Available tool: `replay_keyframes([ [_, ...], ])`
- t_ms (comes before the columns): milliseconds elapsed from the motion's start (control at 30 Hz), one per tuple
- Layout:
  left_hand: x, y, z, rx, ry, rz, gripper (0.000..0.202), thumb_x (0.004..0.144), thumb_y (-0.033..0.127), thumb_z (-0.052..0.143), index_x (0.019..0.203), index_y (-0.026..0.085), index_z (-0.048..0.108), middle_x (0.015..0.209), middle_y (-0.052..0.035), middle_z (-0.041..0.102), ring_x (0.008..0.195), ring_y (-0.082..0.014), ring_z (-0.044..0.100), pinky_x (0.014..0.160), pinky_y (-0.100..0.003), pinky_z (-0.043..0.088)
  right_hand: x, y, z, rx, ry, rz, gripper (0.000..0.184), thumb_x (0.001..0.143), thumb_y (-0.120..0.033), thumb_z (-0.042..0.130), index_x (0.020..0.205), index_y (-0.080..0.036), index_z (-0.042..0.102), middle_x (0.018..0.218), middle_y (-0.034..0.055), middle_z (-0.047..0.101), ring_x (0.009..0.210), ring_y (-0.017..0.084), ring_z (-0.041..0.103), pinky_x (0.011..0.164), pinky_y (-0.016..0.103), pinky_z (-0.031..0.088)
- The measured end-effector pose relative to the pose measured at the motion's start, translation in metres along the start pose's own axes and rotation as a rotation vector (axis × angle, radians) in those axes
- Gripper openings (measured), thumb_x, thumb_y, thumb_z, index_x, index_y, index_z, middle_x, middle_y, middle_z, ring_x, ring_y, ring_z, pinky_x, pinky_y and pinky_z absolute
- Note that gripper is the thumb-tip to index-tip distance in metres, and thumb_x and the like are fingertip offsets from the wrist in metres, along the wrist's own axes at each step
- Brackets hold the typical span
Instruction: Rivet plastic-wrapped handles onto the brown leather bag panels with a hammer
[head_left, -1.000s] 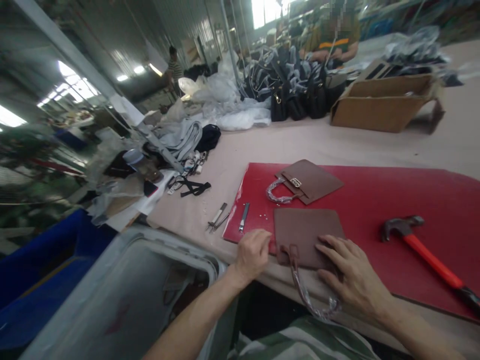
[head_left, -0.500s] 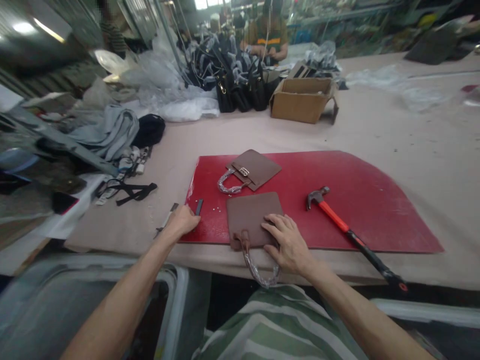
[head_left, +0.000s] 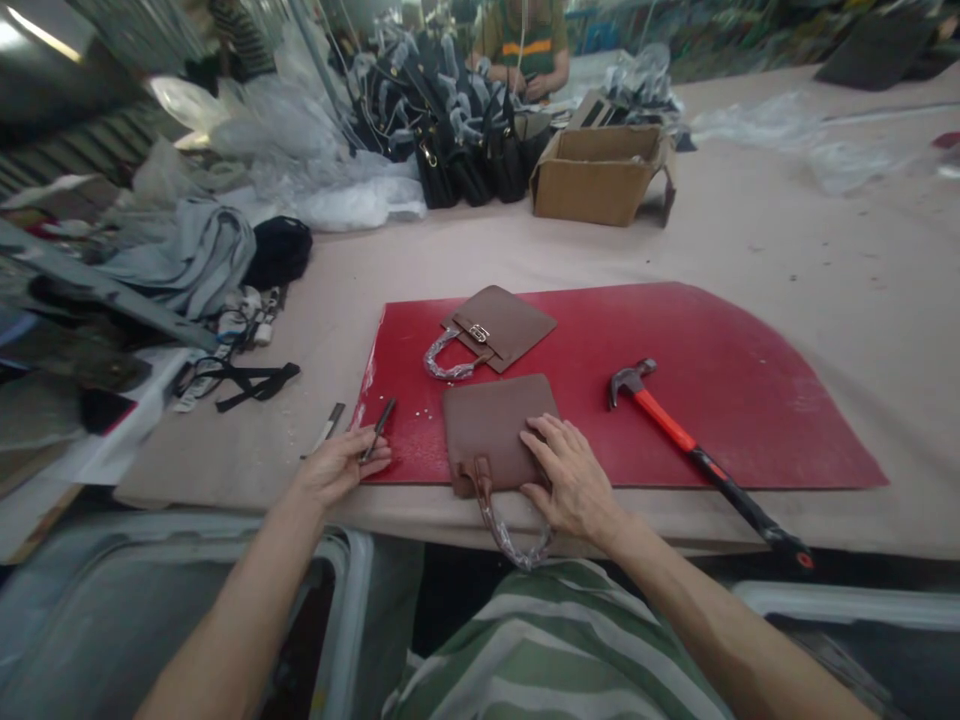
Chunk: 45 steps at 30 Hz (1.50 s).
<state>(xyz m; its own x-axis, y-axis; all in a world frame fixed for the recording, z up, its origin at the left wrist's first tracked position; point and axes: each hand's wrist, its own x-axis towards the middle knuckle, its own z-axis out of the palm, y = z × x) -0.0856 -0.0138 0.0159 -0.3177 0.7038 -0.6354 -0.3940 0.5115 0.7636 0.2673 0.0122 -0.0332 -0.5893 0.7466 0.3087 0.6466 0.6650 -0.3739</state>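
My left hand (head_left: 346,462) is turned partly palm up at the left edge of the red board (head_left: 585,330). Its fingers hold a short, thin dark rod (head_left: 382,418), tilted upward; its exact kind is unclear. My right hand (head_left: 574,475) lies with spread fingers on the right side of a brown bag panel (head_left: 495,415). That panel's plastic-wrapped handle (head_left: 504,530) hangs over the table edge. Just behind it lies another brown bag panel (head_left: 517,322) with a metal clasp. Several tiny light pieces (head_left: 424,412) are scattered between my left hand and the nearer panel.
A claw hammer (head_left: 667,420) with a red and black handle lies to the right. Left of the board are a thin blade-like tool (head_left: 330,425) and black straps (head_left: 255,380). A cardboard box (head_left: 592,190) and black handbags (head_left: 457,165) stand behind; a person sits beyond.
My left hand has picked the dark rod up off the red board and turned palm upward, shifting slightly left. My right hand stays on the brown panel. The camera view has tilted slightly.
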Motion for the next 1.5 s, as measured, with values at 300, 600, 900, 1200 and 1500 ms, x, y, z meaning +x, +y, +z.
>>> replay_keyframes([
  [300,-0.022,-0.042,0.034,-0.214,-0.2,0.235,0.036,0.06,0.017,0.089,0.089,0.013,0.068,0.076,-0.0042,0.075,0.075,-0.019,0.075,0.078,-0.033,0.063,0.003,-0.003,-0.003,-0.007,-0.022,0.024,0.063,0.078,-0.027,0.07,0.136,-0.011,0.054,0.147,0.0197,0.047,0.139,0.038,0.037,0.116,0.059,0.031],
  [600,-0.011,-0.057,0.065,0.043,0.061,0.644,0.035,0.073,0.03,0.08,0.101,0.014,0.067,0.089,-0.0056,0.076,0.078,-0.016,0.074,0.072,-0.025,0.062,0.001,-0.004,-0.004,-0.021,-0.007,0.004,0.06,0.081,-0.03,0.066,0.137,-0.013,0.053,0.146,0.019,0.048,0.139,0.038,0.037,0.115,0.059,0.032],
  [900,-0.012,-0.072,0.054,0.271,0.052,0.813,0.039,0.08,0.028,0.074,0.116,0.018,0.064,0.094,-0.0033,0.074,0.083,-0.0144,0.074,0.081,-0.026,0.061,0.003,-0.003,-0.006,-0.023,-0.017,0.01,0.061,0.08,-0.032,0.068,0.135,-0.009,0.055,0.144,0.0204,0.049,0.138,0.038,0.038,0.115,0.058,0.032],
  [1200,-0.012,-0.066,0.041,0.337,0.035,0.739,0.024,0.075,0.03,0.078,0.093,0.017,0.072,0.088,-0.0059,0.077,0.08,-0.0185,0.074,0.081,-0.029,0.06,0.003,-0.003,-0.003,-0.016,-0.018,0.02,0.06,0.081,-0.031,0.067,0.136,-0.012,0.055,0.145,0.019,0.049,0.138,0.038,0.039,0.115,0.058,0.032],
  [1500,-0.009,-0.076,0.04,0.077,-0.013,0.643,0.027,0.076,0.033,0.081,0.094,0.017,0.07,0.09,-0.0037,0.075,0.081,-0.0173,0.073,0.079,-0.031,0.062,0.004,-0.003,-0.004,-0.012,-0.007,0.021,0.058,0.081,-0.032,0.065,0.135,-0.013,0.055,0.144,0.0182,0.05,0.138,0.037,0.039,0.114,0.057,0.033],
])
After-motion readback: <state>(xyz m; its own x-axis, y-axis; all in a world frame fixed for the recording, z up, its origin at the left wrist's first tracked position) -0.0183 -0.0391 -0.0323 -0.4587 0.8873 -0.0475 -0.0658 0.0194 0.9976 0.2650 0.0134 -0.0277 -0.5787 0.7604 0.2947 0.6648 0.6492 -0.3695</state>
